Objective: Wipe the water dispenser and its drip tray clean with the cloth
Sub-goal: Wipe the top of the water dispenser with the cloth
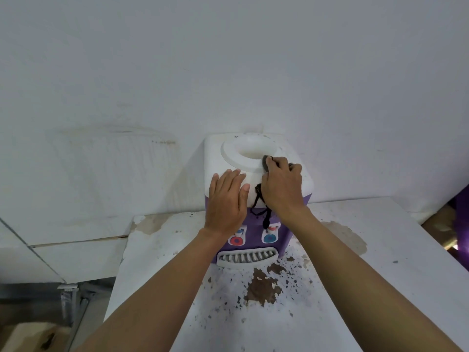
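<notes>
A small water dispenser (pixel 218 153) with a white top and purple front stands on a worn white table against the wall. Its white slotted drip tray (pixel 247 257) juts out at the base, below a red tap and a blue tap. My left hand (pixel 227 199) lies flat with straight fingers on the front left of the white top. My right hand (pixel 281 186) grips a dark cloth (pixel 266 162) and presses it on the right rim of the round bottle opening. Dark threads of the cloth dangle below that hand over the purple front.
The table (pixel 380 250) has peeling paint with brown bare patches in front of the dispenser. A plain white wall (pixel 228 72) rises close behind it. A metal frame and floor show at lower left; a purple object and cardboard sit at the far right edge.
</notes>
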